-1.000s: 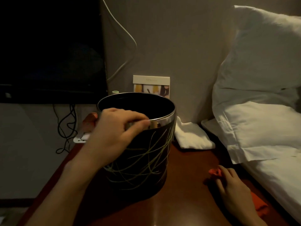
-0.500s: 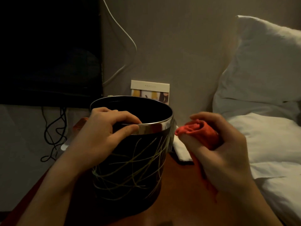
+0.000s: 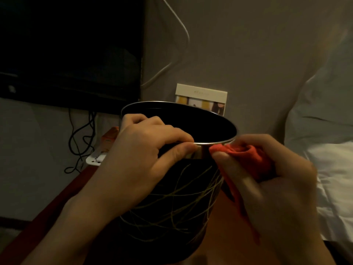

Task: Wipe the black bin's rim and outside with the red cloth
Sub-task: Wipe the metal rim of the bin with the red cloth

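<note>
Now the black bin [image 3: 172, 197], patterned with pale scribbled lines, is seen standing on the reddish-brown table [image 3: 215, 251], toward its far edge by the wall. Its shiny metal rim [image 3: 202, 151] is met on the near right side by the red cloth [image 3: 246, 161], which a second ago was lying flat on the table near the right edge and half a second ago was held clear of the bin. The cloth is bunched and gripped in the right hand [image 3: 271, 188], fingers curled round it. The rim's near left side is clasped by the left hand [image 3: 145, 157], thumb outside and fingers hooked inside, as before. Wiping is judged to be just starting; the outside is not yet touched. A propped card [image 3: 201, 98] and a white pillow [image 3: 328, 131] lie beyond.
</note>
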`<state>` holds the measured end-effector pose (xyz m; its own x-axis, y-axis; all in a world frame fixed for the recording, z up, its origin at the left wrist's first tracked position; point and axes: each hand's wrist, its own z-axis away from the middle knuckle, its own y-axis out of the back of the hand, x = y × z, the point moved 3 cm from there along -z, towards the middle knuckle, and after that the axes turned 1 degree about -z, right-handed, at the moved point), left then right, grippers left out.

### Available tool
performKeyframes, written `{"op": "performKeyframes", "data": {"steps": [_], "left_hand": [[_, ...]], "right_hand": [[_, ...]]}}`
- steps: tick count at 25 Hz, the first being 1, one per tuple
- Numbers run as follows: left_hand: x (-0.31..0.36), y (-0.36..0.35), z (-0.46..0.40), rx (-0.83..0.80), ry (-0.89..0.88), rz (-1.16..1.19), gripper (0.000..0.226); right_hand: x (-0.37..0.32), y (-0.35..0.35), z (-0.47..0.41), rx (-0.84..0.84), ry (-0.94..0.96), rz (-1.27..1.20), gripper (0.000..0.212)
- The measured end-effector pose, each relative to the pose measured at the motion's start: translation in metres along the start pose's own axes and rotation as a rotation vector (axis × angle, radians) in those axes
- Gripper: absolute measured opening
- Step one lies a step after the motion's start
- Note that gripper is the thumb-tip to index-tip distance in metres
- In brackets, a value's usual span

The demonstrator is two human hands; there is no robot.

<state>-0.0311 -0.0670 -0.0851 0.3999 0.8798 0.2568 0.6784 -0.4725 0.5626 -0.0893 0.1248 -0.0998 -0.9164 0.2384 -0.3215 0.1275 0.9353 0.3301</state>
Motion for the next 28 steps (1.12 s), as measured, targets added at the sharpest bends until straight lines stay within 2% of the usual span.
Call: {"op": "performKeyframes", "data": {"steps": [6,10,13,17,22,26,28], "left_hand": [[-0.004,0.006,-0.001,-0.047,-0.024,0.013,0.02],[-0.003,0.004,0.0,-0.029,-0.02,0.008,0.018],[0.0,0.002,0.0,0.007,0.0,0.003,0.011],[0.003,-0.002,0.0,0.033,0.019,-0.006,0.008],[0.004,-0.003,0.0,0.045,0.022,0.005,0.007],[0.001,-0.001,-0.001,0.037,0.026,0.006,0.009],[0.001,-0.001,-0.001,0.03,0.015,-0.002,0.011]], "right_hand": [[0.0,-0.01,0.003,-0.012,0.068,0.043,0.02],[0.001,-0.021,0.015,0.033,0.111,0.026,0.018],[0.002,-0.034,0.028,-0.018,0.127,0.085,0.019],[0.002,-0.021,0.018,0.118,0.116,0.151,0.018],[-0.004,-0.04,0.031,0.008,0.142,0.172,0.024],[0.0,-0.027,0.024,0.084,0.106,0.152,0.021],[-0.001,-0.031,0.026,0.042,0.111,0.148,0.021]]}}
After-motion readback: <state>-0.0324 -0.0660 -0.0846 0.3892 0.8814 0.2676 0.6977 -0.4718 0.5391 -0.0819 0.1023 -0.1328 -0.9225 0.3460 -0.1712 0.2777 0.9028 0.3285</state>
